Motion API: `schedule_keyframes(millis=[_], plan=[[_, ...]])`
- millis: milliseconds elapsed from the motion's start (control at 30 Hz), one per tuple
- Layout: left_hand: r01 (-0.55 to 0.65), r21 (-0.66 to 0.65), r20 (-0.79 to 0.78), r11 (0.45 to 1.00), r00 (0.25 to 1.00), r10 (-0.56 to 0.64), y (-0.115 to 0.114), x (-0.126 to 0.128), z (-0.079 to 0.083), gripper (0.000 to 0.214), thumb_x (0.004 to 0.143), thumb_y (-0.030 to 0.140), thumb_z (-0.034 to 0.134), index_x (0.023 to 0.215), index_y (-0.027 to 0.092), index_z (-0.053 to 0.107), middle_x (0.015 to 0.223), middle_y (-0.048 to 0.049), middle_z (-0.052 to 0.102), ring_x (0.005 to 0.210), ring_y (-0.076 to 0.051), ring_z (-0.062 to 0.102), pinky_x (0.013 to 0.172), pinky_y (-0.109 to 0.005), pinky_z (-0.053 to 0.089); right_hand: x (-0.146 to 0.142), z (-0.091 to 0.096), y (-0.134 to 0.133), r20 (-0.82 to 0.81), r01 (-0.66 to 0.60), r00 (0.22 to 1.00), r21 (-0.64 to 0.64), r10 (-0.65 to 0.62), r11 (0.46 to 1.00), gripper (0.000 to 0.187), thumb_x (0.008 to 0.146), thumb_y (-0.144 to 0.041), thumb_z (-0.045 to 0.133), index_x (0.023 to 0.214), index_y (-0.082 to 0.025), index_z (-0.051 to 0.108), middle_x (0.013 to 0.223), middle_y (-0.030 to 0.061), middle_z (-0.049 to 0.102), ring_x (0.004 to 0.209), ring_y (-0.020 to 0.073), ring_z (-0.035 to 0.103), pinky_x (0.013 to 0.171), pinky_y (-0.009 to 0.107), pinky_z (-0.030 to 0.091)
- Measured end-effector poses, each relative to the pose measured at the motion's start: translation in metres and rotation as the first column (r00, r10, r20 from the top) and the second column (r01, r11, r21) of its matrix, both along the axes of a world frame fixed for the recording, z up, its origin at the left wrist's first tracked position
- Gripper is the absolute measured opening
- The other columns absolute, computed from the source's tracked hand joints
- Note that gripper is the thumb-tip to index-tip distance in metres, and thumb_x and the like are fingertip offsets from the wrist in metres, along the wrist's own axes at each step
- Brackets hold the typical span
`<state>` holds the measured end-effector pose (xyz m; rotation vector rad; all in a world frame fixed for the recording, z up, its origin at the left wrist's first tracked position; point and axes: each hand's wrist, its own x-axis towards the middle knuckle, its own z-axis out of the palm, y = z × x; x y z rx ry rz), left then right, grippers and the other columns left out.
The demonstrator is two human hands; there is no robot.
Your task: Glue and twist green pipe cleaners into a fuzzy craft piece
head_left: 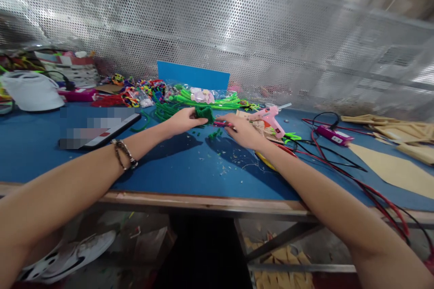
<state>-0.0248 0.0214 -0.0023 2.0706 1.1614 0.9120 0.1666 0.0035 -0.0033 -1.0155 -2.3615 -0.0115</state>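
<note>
My left hand (186,120) is closed on a fuzzy dark green pipe-cleaner piece (204,113), held just above the blue tabletop. My right hand (244,131) is closed around a slim pink-red tool (222,123) that points toward the green piece; its kind is not clear. Between the hands lie small dark green clippings (214,134). Behind my left hand are long dark green pipe cleaners (162,111). A pink glue gun (271,119) rests just beyond my right hand.
A phone-like tablet (111,133) lies left of my left forearm. Bright green pipe cleaners (224,101) lie at the back, before a blue panel (193,75). Red and black cables (339,169) cross the right side, near a purple power strip (334,135). A white cap (30,90) sits far left.
</note>
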Motion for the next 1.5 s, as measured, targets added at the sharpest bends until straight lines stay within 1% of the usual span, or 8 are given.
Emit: schedule_keyframes(millis=[133, 367, 500, 700, 867, 1100, 1267, 1500], plan=[[0.018, 0.001, 0.013, 1.0, 1.0, -0.018, 0.003, 0.0, -0.002, 0.022, 0.068, 0.03, 0.053, 0.08, 0.011, 0.053, 0.067, -0.0006, 0.052, 0.058, -0.01, 0.046, 0.053, -0.021, 0.035, -0.008, -0.013, 0.008, 0.226, -0.008, 0.974, -0.093, 0.029, 0.996, 0.039, 0.066, 0.005, 0.039, 0.097, -0.009, 0.058, 0.102, 0.0131, 0.059, 0.096, 0.0197, 0.053, 0.085, 0.035, 0.039], [0.002, 0.062, -0.136, 0.998, 0.991, 0.007, -0.001, 0.003, -0.002, 0.023, 0.066, 0.033, 0.055, 0.072, 0.012, 0.052, 0.055, 0.0027, 0.043, 0.049, -0.008, 0.037, 0.046, -0.02, 0.029, -0.004, -0.007, 0.003, 0.235, 0.116, 0.967, -0.047, -0.102, 0.992, 0.016, 0.066, -0.003, 0.048, 0.069, -0.013, 0.061, 0.071, 0.0066, 0.062, 0.068, 0.0155, 0.056, 0.067, 0.027, 0.042], [0.131, 0.074, -0.239, 0.989, 0.965, -0.11, -0.004, 0.002, -0.003, 0.029, 0.065, 0.035, 0.053, 0.083, 0.011, 0.054, 0.066, -0.0002, 0.051, 0.058, -0.011, 0.045, 0.054, -0.021, 0.034, 0.003, -0.001, 0.001, -0.011, 0.13, 0.991, -0.043, -0.131, 0.991, 0.01, 0.071, -0.01, 0.046, 0.07, -0.014, 0.055, 0.068, 0.0029, 0.058, 0.062, 0.0122, 0.052, 0.061, 0.026, 0.041], [0.319, 0.106, -0.324, 0.942, 0.907, -0.27, -0.011, 0.004, -0.006, 0.042, 0.063, 0.044, 0.053, 0.096, 0.017, 0.057, 0.098, -0.0048, 0.056, 0.096, -0.02, 0.046, 0.083, -0.028, 0.033, 0.0, 0.006, -0.009, -0.347, -0.008, 0.934, -0.275, -0.091, 0.962, 0.004, 0.073, -0.019, 0.047, 0.075, -0.016, 0.048, 0.063, -0.0005, 0.056, 0.055, 0.01, 0.053, 0.053, 0.023, 0.043], [0.286, 0.123, -0.151, 0.95, 0.952, -0.267, -0.013, 0.009, -0.005, 0.04, 0.077, 0.045, 0.032, 0.08, 0.014, 0.058, 0.082, -0.0027, 0.059, 0.077, -0.014, 0.051, 0.071, -0.024, 0.038, -0.011, 0.007, -0.021, -0.187, 0.01, 0.982, -0.093, -0.027, 0.996, 0.02, 0.071, -0.015, 0.05, 0.091, -0.018, 0.045, 0.07, 0.0005, 0.06, 0.065, 0.0129, 0.056, 0.062, 0.025, 0.043], [0.203, 0.247, -0.16, 0.947, 0.973, -0.167, -0.016, 0.01, -0.005, 0.033, 0.072, 0.043, 0.042, 0.069, 0.013, 0.057, 0.063, 0.0005, 0.054, 0.061, -0.011, 0.047, 0.057, -0.02, 0.034, -0.019, 0.008, -0.032, 0.041, 0.082, 0.996, -0.032, -0.081, 0.996, 0.021, 0.075, -0.018, 0.047, 0.096, -0.019, 0.043, 0.068, 0.001, 0.061, 0.063, 0.0162, 0.057, 0.056, 0.025, 0.038], [0.195, 0.219, -0.116, 0.956, 0.978, -0.173, -0.019, 0.012, -0.001, 0.024, 0.07, 0.035, 0.043, 0.067, 0.014, 0.054, 0.064, 0.0014, 0.053, 0.059, -0.01, 0.045, 0.057, -0.019, 0.034, -0.017, 0.007, -0.03, -0.2, -0.044, 0.98, -0.126, 0.018, 0.991, 0.015, 0.071, -0.018, 0.052, 0.085, -0.019, 0.046, 0.063, -0.0026, 0.057, 0.058, 0.0106, 0.055, 0.057, 0.023, 0.042], [0.215, 0.058, 0.018, 0.975, 0.976, -0.216, -0.019, 0.01, 0.003, 0.02, 0.067, 0.032, 0.046, 0.07, 0.014, 0.052, 0.06, 0.003, 0.05, 0.053, -0.007, 0.042, 0.051, -0.018, 0.033, -0.015, 0.012, -0.03, -0.562, -0.233, 0.827, -0.353, -0.006, 0.906, 0.01, 0.065, -0.022, 0.056, 0.071, -0.017, 0.05, 0.065, -0.0009, 0.058, 0.062, 0.0091, 0.057, 0.061, 0.025, 0.047]])
